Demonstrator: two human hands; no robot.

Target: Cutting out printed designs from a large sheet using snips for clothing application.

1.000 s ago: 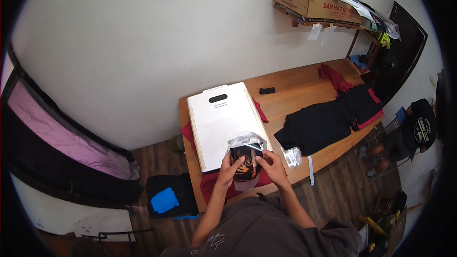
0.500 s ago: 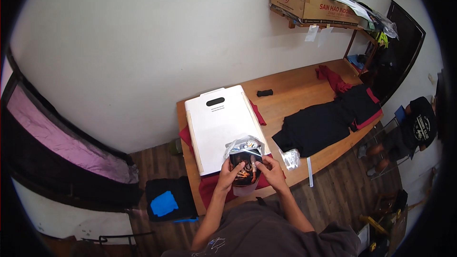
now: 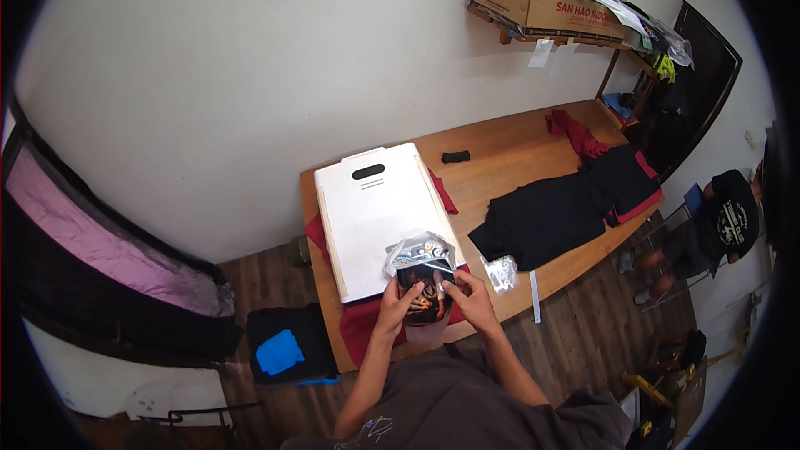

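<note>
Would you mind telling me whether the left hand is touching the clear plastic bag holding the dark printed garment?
Touching. The head view shows the left hand gripping the edge of the clear plastic bag, fingers overlapping it.

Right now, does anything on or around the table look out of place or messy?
Nothing damaged or spilled. A small clear plastic bag lies crumpled near the wooden table edge. Both hands, left hand and right hand, hold a bagged dark garment.

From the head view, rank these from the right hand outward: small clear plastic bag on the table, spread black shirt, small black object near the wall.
From the right hand:
1. Small clear plastic bag, just right of it.
2. Spread black shirt, farther right on the table.
3. Small black object, by the far edge.
</note>
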